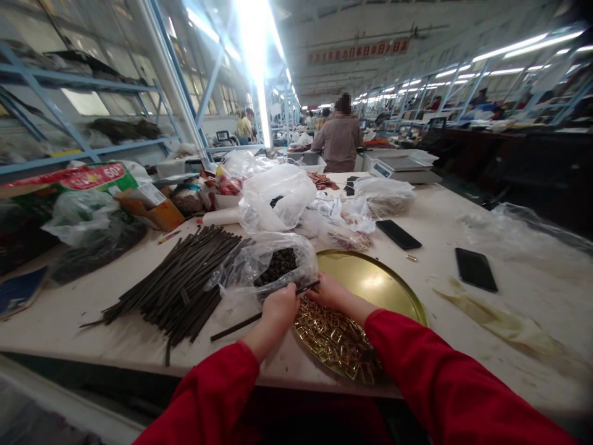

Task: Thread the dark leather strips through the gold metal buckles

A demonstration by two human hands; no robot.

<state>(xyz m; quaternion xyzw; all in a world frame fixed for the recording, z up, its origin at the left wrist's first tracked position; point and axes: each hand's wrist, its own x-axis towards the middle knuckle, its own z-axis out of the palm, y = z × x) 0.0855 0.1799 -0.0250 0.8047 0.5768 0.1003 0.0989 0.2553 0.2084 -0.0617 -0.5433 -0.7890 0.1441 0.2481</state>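
Note:
My left hand [280, 309] is closed on a dark strip [306, 287] that sticks out to the right of its fingers. The fingers of my right hand [327, 292] are pressed together near the strip's other end, over the left rim of a round gold tray [375, 278]. Many small gold buckles [331, 334] lie in the tray's near left part. Just beyond my hands, an open clear bag [236, 272] holds small black pieces [280, 264]. A large pile of dark strips [180, 284] lies to the left, and one strip reaches under my left hand.
Two black phones [399, 234] [476, 269] lie to the right. White plastic bags [278, 194] and a scale [398, 165] stand farther back on the table [523, 296]. A person [340, 141] is beyond the far edge. Blue shelves [83, 80] are at the left.

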